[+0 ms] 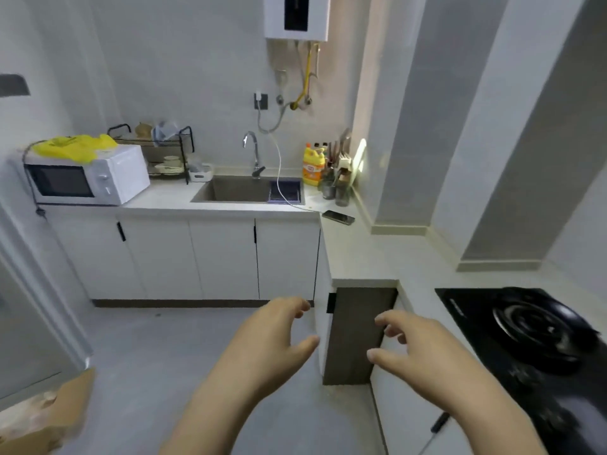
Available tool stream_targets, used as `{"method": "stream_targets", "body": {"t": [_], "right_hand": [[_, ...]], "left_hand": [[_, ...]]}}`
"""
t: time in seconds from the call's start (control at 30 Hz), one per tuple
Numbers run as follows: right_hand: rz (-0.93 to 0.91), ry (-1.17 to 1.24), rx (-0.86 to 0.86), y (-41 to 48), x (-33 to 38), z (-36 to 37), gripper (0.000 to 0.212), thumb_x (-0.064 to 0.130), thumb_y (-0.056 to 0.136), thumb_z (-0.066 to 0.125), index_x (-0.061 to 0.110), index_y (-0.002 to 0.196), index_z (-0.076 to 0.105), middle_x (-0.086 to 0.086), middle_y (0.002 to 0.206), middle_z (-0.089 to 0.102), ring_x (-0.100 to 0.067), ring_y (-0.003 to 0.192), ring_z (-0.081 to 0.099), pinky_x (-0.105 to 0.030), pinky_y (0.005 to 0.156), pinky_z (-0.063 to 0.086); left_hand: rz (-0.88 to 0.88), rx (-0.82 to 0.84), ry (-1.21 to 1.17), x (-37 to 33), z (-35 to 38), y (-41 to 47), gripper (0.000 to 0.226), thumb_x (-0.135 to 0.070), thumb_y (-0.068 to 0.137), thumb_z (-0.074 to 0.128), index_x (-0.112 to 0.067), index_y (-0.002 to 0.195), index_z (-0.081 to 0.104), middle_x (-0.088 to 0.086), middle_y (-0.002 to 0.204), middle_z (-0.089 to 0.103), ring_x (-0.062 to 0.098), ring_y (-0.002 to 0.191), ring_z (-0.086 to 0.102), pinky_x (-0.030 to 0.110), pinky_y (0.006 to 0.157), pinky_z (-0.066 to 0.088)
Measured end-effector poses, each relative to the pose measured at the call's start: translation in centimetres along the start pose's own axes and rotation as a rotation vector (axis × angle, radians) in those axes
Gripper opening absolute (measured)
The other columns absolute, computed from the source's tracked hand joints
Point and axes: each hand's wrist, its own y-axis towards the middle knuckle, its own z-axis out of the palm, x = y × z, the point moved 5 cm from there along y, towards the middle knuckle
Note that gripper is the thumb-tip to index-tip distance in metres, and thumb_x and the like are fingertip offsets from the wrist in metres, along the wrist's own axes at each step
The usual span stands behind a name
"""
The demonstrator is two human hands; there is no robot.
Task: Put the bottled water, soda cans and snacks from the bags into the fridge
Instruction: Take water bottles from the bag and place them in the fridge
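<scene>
The left hand point(276, 336) and right hand point(417, 343) are empty, fingers loosely curled. Probably best to lift the yellow bag point(75, 147) off the microwave point(108, 178) two-handed.

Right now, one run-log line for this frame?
left grip: empty, fingers loose | right grip: empty, fingers loose | task items: none held | scene: yellow bag atop microwave

Far left, a bright yellow plastic bag point(74, 146) tops the white boxy microwave point(126, 174) with its dark window. The far yellow-and-orange plastic detergent bottle point(313, 167) stands above plain white cabinet doors point(223, 261) with black handles point(254, 234). Near right is the glossy black glass hob point(466, 310).
</scene>
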Motion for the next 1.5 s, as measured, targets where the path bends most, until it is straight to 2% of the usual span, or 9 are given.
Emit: {"method": "stream_targets", "body": {"t": [0.23,0.37,0.57,0.77,0.9,1.0,1.13,1.33,1.5], "right_hand": [[0.232,0.055,-0.100,-2.9,-7.7,-2.9,0.055,0.045,0.087,0.060,0.033,0.138,0.044,0.013,0.130,0.054,-0.002,0.113,0.052,-0.017,0.089,0.042],[0.400,0.075,-0.162,-5.0,-10.8,-3.6,0.054,0.046,0.086,0.060,0.035,0.137,0.044,0.014,0.129,0.053,-0.001,0.110,0.053,-0.023,0.094,0.044],[0.669,0.103,-0.310,-8.5,-12.7,-3.6,0.053,0.047,0.086,0.061,0.036,0.135,0.046,0.016,0.127,0.053,-0.003,0.113,0.051,-0.021,0.090,0.044],[0.944,0.174,-0.447,-13.1,-11.6,-1.9,0.050,0.046,0.085,0.063,0.036,0.131,0.049,0.017,0.121,0.052,-0.003,0.107,0.052,-0.024,0.091,0.046],[1.108,0.184,-0.513,-17.7,-10.5,-0.2,0.047,0.048,0.084,0.063,0.037,0.128,0.051,0.018,0.117,0.053,-0.001,0.105,0.053,-0.024,0.090,0.046],[1.246,0.185,-0.563,-21.9,-9.6,0.6,0.046,0.047,0.085,0.062,0.037,0.128,0.050,0.018,0.118,0.054,-0.002,0.105,0.053,-0.022,0.088,0.045],[1.384,0.221,-0.647,-27.1,-8.6,2.2,0.045,0.046,0.084,0.063,0.037,0.127,0.051,0.018,0.115,0.055,-0.002,0.108,0.051,-0.026,0.094,0.044],[1.505,0.290,-0.788,-35.6,-7.3,4.1,0.045,0.043,0.082,0.067,0.035,0.125,0.055,0.016,0.114,0.057,-0.003,0.108,0.051,-0.025,0.096,0.042],[1.555,0.315,-0.871,-42.2,-6.6,4.7,0.044,0.042,0.084,0.067,0.037,0.125,0.054,0.016,0.115,0.057,-0.003,0.106,0.054,-0.020,0.086,0.041]], "left_hand": [[0.187,0.163,-0.050,-6.2,6.6,4.4,0.048,-0.047,0.089,0.055,-0.036,0.134,0.042,-0.019,0.131,0.049,-0.002,0.117,0.047,0.015,0.094,0.039],[0.340,0.276,-0.070,-9.5,9.2,6.2,0.047,-0.045,0.089,0.055,-0.034,0.134,0.043,-0.018,0.129,0.050,-0.003,0.115,0.047,0.013,0.090,0.037],[0.540,0.450,-0.106,-12.8,12.3,8.4,0.046,-0.045,0.090,0.054,-0.035,0.134,0.043,-0.019,0.128,0.051,-0.002,0.115,0.048,0.017,0.094,0.041],[0.746,0.661,-0.203,-15.6,14.9,7.8,0.044,-0.042,0.091,0.055,-0.035,0.132,0.043,-0.020,0.127,0.049,-0.003,0.112,0.048,0.014,0.088,0.039],[0.872,0.801,-0.239,-17.7,16.9,5.0,0.042,-0.041,0.089,0.058,-0.035,0.129,0.047,-0.019,0.124,0.051,-0.001,0.110,0.050,0.022,0.092,0.045],[0.991,0.893,-0.258,-20.0,18.0,1.7,0.041,-0.041,0.088,0.058,-0.036,0.128,0.048,-0.021,0.123,0.051,-0.003,0.107,0.050,0.018,0.089,0.042],[1.136,0.981,-0.272,-22.7,18.9,-2.9,0.042,-0.043,0.088,0.058,-0.037,0.128,0.047,-0.024,0.123,0.051,-0.006,0.106,0.050,0.014,0.083,0.038],[1.282,1.090,-0.275,-26.7,19.9,-10.6,0.041,-0.041,0.088,0.058,-0.034,0.127,0.049,-0.021,0.122,0.053,-0.005,0.107,0.051,0.016,0.087,0.041],[1.359,1.165,-0.270,-29.5,20.9,-17.3,0.039,-0.042,0.087,0.059,-0.036,0.125,0.050,-0.022,0.118,0.053,-0.005,0.103,0.052,0.016,0.089,0.041]]}}
